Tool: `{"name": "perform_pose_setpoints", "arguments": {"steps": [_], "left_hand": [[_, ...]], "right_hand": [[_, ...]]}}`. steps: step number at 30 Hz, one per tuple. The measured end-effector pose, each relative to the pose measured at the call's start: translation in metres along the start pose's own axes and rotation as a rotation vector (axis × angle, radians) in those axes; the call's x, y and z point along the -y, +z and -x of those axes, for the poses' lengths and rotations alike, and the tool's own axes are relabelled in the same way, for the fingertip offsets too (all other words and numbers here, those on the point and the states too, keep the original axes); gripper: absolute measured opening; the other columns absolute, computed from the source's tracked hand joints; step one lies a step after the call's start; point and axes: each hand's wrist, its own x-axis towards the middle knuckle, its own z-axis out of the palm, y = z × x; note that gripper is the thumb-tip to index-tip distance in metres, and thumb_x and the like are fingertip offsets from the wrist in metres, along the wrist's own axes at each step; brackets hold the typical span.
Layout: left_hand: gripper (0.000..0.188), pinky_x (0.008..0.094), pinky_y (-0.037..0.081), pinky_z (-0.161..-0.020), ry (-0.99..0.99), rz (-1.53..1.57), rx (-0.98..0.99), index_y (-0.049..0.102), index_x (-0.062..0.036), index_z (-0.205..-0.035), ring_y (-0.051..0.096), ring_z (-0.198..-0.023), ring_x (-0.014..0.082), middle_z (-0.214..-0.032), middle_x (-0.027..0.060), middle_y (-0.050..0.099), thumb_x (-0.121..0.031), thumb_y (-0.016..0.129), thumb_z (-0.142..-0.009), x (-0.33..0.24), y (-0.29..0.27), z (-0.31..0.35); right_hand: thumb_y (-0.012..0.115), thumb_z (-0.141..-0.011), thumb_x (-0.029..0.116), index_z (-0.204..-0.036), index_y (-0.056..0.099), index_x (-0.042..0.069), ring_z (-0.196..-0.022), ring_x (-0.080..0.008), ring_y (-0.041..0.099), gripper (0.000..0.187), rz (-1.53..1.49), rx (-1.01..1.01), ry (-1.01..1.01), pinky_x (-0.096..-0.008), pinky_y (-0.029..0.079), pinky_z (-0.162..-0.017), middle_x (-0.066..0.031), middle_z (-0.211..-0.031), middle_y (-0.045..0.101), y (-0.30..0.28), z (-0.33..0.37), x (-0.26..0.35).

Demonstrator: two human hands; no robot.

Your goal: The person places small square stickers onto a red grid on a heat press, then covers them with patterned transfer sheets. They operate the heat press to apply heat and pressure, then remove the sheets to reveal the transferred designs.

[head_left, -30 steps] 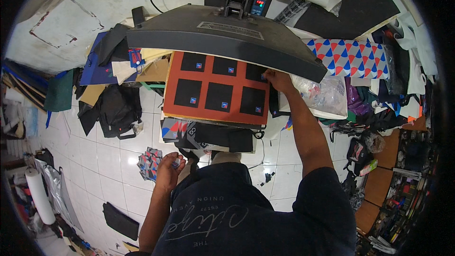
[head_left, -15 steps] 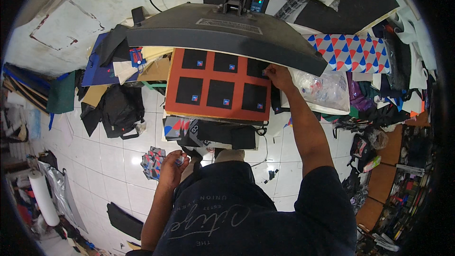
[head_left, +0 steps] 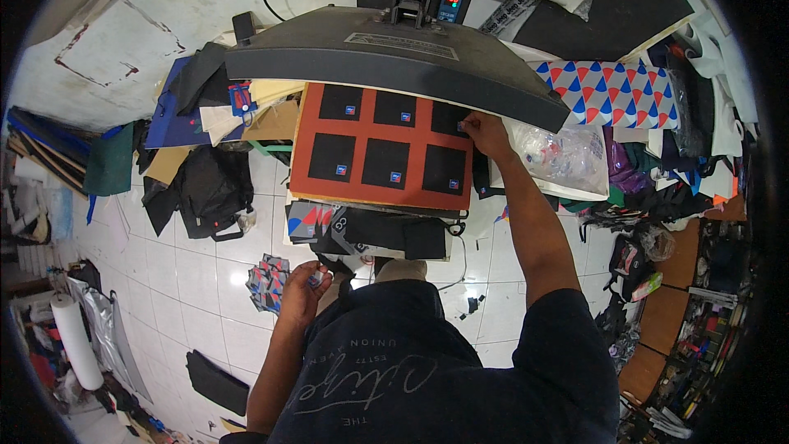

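Note:
Several black fabric squares (head_left: 332,157) lie in two rows on a red-brown pad (head_left: 362,194), each with a small blue-and-red label near its lower right corner. My right hand (head_left: 486,133) reaches to the far right square, its fingers pinched on a small label (head_left: 463,126) at that square's corner. Over the pad's far edge hangs the dark upper plate (head_left: 370,66) of a heat press, raised and partly hiding the far row. Low at the left, near my body, my left hand (head_left: 302,292) is closed around small pale label pieces (head_left: 316,279).
A lit control box (head_left: 449,5) stands behind the press. Right of the pad is a white tray (head_left: 592,189) with clear plastic bags. A patterned grey pile (head_left: 268,281) lies beside my left hand. A black bag (head_left: 209,189) rests on the tiled floor at left.
The whole view has shifted slightly. My right fingers stay at the far right square's label, and my left hand has turned a little, still closed.

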Motion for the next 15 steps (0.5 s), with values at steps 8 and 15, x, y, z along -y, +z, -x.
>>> {"name": "perform_pose_setpoints", "arguments": {"steps": [8, 15], "left_hand": [[0.02, 0.0342, 0.05, -0.084, 0.002, -0.003, 0.005, 0.056, -0.0029, -0.103, 0.059, -0.09, 0.0214, -0.096, 0.0088, 0.06, -0.017, 0.06, -0.09, 0.0006, -0.0011, 0.0006], [0.02, 0.0351, 0.049, -0.086, -0.006, -0.023, -0.018, 0.056, -0.0021, -0.104, 0.058, -0.091, 0.0216, -0.098, 0.0088, 0.059, -0.017, 0.058, -0.09, 0.0015, -0.0008, -0.001]], "right_hand": [[0.07, -0.083, 0.019, -0.086, 0.066, 0.001, -0.071, -0.0215, 0.065, 0.018, 0.001, -0.029, 0.007, -0.0336, 0.05, -0.067, -0.011, -0.076, 0.067, 0.0013, 0.001, 0.0018], [0.069, -0.083, 0.018, -0.086, 0.065, 0.002, -0.071, -0.021, 0.065, 0.017, 0.038, -0.019, 0.002, -0.0338, 0.049, -0.067, -0.0101, -0.076, 0.067, 0.0007, 0.0022, 0.0008]]}}
